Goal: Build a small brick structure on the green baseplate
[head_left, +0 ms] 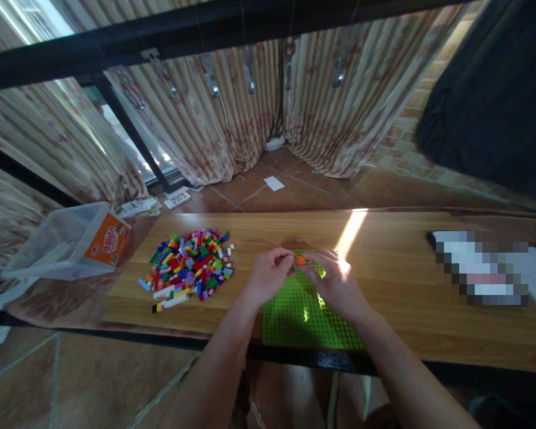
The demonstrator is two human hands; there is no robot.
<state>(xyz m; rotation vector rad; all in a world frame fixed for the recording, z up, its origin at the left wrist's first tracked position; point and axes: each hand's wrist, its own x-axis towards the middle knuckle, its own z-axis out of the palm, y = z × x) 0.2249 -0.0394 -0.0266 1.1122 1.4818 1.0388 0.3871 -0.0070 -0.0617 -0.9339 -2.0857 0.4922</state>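
A small orange toy brick (300, 260) shows between my two hands, above the far part of a green studded baseplate (290, 316). My left hand (268, 275) is closed in a pinch at the brick's left side. From the right, my right hand (338, 285) grips the brick with thumb and fingertips. Something small and reddish is just below my left fingertips, too small to name. Part of the baseplate is hidden under my right hand and forearm.
Left of the baseplate, a heap of mixed toy bricks (190, 265) lies on the wooden table (402, 286). A clear plastic bin (58, 244) with an orange label stands beyond the table's left end. A pixelated flat object (477, 268) lies at the right.
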